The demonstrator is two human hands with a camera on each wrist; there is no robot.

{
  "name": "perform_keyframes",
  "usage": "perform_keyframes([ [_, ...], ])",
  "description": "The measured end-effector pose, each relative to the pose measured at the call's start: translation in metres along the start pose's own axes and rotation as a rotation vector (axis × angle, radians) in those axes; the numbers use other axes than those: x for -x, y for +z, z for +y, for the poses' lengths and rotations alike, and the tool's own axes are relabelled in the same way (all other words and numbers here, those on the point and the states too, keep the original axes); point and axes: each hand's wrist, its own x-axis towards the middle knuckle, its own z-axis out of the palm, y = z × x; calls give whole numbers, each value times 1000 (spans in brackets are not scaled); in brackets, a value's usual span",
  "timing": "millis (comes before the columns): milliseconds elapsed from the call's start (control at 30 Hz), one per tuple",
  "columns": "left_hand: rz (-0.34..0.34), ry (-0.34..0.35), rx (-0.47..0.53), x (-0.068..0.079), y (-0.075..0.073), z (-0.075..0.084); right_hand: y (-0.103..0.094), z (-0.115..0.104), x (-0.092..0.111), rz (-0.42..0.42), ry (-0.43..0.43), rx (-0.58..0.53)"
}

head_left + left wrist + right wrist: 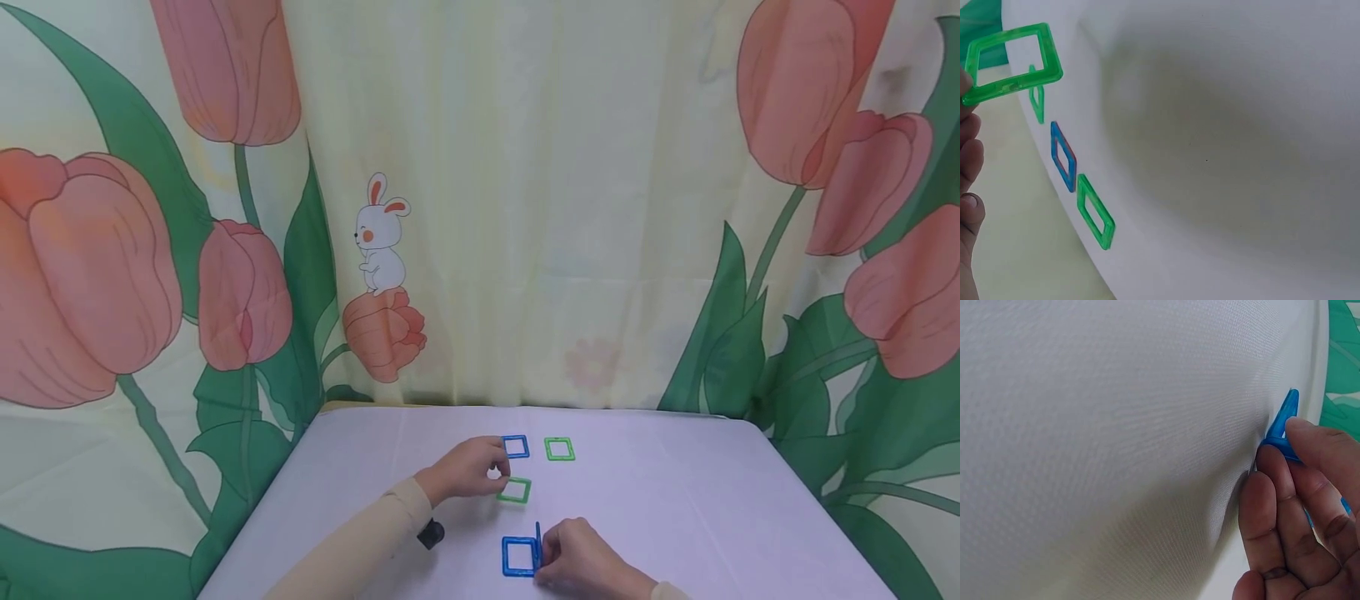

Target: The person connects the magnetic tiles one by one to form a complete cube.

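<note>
"Toward the near side of the desk [697, 500], what does the right grip [585, 557] have?"

"An upright blue piece [537, 546], pinched with thumb and fingers closed on it. It stands along the right side of a flat blue square [519, 573]; seen nearly edge-on, its outline I can't tell."

"And the left grip [468, 468]?"

"Farther out, pinching the edge of a green frame [513, 501], which looks held just above the desk."

"Anything beyond that?"

"A second blue square [527, 447] lies flat near the left fingers, with a second green frame [561, 459] apart on its right. The left wrist view adds a third green frame [1101, 203], lying just beside that blue one."

"What's by the left sleeve [352, 533]?"

"Some small black object [431, 534]; I can't tell what. Behind the desk hangs a curtain [525, 208] printed with tulips and a white rabbit."
</note>
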Motion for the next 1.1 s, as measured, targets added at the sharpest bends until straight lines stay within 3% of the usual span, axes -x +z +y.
perform_keyframes([
  [500,-63,15,41,6,9,9,-1,2,2,-10,-32,13],
  [733,-73,25,113,6,10,10,-7,4,-2,14,-118,67],
  [1100,-130,-34,247,7,16,12,-6,5,-4,19,-138,65],
])
